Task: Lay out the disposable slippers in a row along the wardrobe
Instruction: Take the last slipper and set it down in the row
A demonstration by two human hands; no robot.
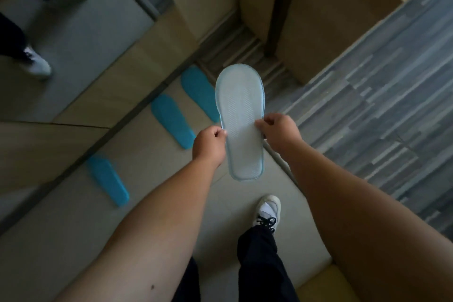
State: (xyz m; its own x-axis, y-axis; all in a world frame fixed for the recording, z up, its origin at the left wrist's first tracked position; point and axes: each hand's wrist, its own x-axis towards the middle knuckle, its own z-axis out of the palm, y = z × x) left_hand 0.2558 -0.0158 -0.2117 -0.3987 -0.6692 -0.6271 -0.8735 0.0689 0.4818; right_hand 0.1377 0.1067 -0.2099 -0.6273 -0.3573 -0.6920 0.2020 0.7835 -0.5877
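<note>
Both hands hold one pale disposable slipper (241, 115) in the air at the centre of the head view, its ribbed white sole facing me. My left hand (209, 146) pinches its left edge and my right hand (278, 133) pinches its right edge. Three blue slippers lie flat on the beige floor beside the wardrobe's base: one far (198, 92), partly hidden behind the held slipper, one in the middle (171, 120), and one nearer me at the left (107, 179).
The wardrobe's mirrored door (73, 39) runs diagonally along the left and reflects dark-trousered legs in white shoes. My own foot in a white shoe (267, 212) stands below the held slipper. Grey striped flooring (380, 117) lies to the right, and a wooden panel (318, 14) stands at the top.
</note>
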